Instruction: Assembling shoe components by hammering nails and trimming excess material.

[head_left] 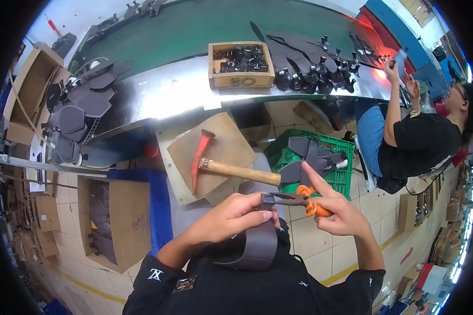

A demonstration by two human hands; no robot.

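Pliers (pixel 294 200) crosswise, nose pointing left.

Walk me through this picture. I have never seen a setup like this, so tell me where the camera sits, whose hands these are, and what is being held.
There is no machine here. The single picture comes from a wide fisheye camera worn on a person's head, looking down, so straight edges bend near the rim. The two bare hands rising from the bottom are that person's own. The left hand holds a dark grey strap-like piece. The right hand has orange-handled pliers in its grip, their tip at the piece. Ahead, a hammer with a red head and wooden handle lies on a brown board. Beyond are a green conveyor belt, a wooden box of small dark parts, and a green crate. A co-worker sits at right.
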